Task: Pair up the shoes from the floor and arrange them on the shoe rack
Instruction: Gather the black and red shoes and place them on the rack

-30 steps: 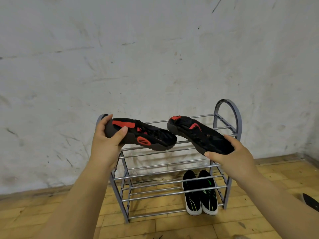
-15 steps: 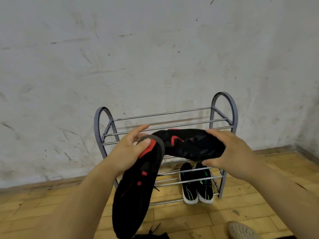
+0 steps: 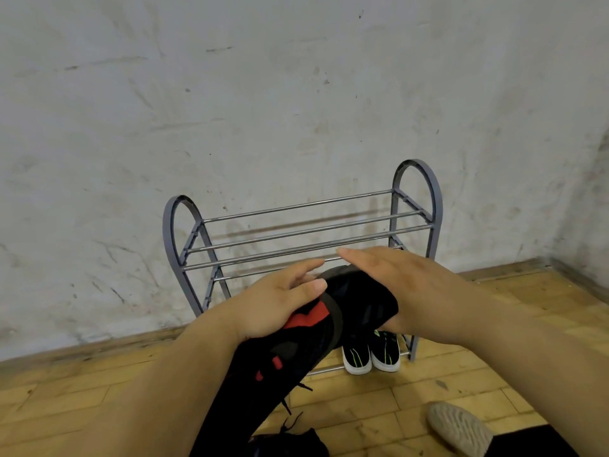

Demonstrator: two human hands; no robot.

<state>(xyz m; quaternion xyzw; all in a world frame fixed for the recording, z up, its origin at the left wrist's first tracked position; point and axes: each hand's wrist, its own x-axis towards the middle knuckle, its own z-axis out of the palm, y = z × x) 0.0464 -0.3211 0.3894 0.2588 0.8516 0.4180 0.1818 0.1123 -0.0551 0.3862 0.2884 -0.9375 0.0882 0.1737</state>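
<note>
Your left hand point(image 3: 280, 305) grips a red-trimmed shoe point(image 3: 290, 357) and your right hand point(image 3: 405, 285) clasps its black mate point(image 3: 362, 301) before the shoe rack point(image 3: 435, 209), one green-striped pair point(image 3: 372, 356) already shelved at the bottom, a beige shoe point(image 3: 458, 427) left on the floor.

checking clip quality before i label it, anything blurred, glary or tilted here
Head view: motion blur softens the right hand at its fingertips and the left hand; the black-and-red shoe and second shoe, close to the lens, look soft; the shoe rack is crisp; the skirting line runs tilted; light is flat, no glare.
</note>
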